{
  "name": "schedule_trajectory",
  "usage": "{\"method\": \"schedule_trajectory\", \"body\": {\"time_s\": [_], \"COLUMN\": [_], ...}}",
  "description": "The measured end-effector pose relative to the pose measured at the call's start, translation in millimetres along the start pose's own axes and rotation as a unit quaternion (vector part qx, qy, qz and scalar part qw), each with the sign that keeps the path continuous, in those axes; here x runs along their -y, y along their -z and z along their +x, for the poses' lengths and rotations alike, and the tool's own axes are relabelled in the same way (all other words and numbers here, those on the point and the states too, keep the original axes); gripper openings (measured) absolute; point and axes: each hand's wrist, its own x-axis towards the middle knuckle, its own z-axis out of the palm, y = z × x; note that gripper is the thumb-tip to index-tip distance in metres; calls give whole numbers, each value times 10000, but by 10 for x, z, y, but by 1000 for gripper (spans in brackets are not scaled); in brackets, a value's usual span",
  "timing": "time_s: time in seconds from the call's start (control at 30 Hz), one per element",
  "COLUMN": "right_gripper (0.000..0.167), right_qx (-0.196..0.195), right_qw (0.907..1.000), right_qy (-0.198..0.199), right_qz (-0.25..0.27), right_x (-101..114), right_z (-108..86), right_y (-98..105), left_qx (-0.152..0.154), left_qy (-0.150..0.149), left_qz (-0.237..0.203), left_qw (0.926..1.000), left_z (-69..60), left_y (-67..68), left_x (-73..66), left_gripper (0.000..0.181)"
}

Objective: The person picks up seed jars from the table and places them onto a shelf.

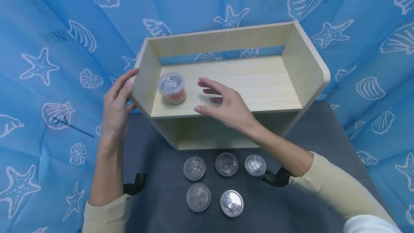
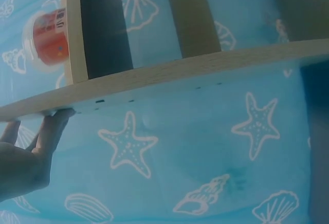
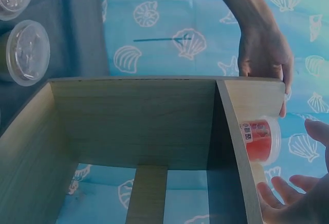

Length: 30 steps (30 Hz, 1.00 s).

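Note:
A lidded clear plastic tub [image 1: 172, 88] with a red label [image 3: 258, 140] stands upright at the left end of the top shelf of a pale wooden shelf unit [image 1: 252, 78]. My right hand [image 1: 226, 107] hovers over that shelf, just right of the tub and apart from it. Its fingers are spread and hold nothing. Against the upper edge of the unit's left side panel [image 1: 145, 78] rests my left hand [image 1: 118, 100]. In the left wrist view, fingertips of the left hand [image 2: 31, 157] touch the panel's outer face.
Several lidded clear tubs stand on the dark table in front of the unit, among them a back-left tub [image 1: 194, 168] and a front-right tub [image 1: 231, 203]. Below the top shelf is an open compartment [image 1: 207, 136]. A blue shell-print curtain [image 1: 64, 82] hangs behind and beside the table.

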Motion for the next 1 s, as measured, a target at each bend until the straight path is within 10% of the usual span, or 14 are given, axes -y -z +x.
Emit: {"method": "schedule_trajectory", "body": {"time_s": [0.63,1.0], "right_gripper": [68,63], "right_qx": [303,315], "right_qw": [9959,9970], "right_qy": [841,617], "right_qz": [-151,-333], "right_x": [-132,-331], "right_z": [-533,-810], "right_y": [209,358], "left_qx": [51,81], "left_qy": [124,100], "left_qz": [-60,36], "left_qw": [9999,9999], "left_z": [-13,-13], "left_y": [30,-10], "left_x": [-34,-22], "left_gripper": [39,39]}}
